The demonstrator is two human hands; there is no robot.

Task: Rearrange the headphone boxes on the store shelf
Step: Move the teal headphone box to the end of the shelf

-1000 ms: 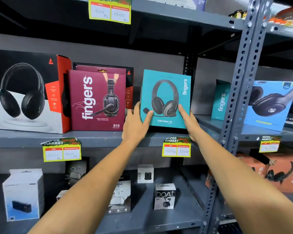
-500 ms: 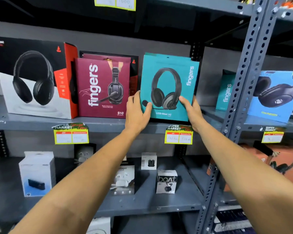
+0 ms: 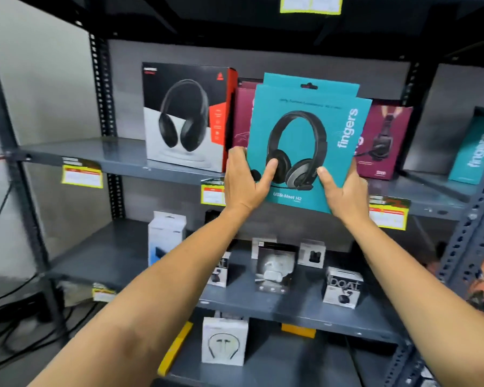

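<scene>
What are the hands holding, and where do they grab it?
The teal fingers headphone box, by its bottom corners: left hand at the lower left, right hand at the lower right.

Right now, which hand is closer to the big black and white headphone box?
Left. The left hand holds the teal box just beside the black and white box; the right hand is on the teal box's far side.

Teal box (image 3: 308,141) hides most of the maroon boxes (image 3: 386,141) behind it, 2nd teal box (image 3: 475,152) is cut off by right edge, price tags (image 3: 81,175) too blurred to read, fingers of both hands hidden behind box.
</scene>
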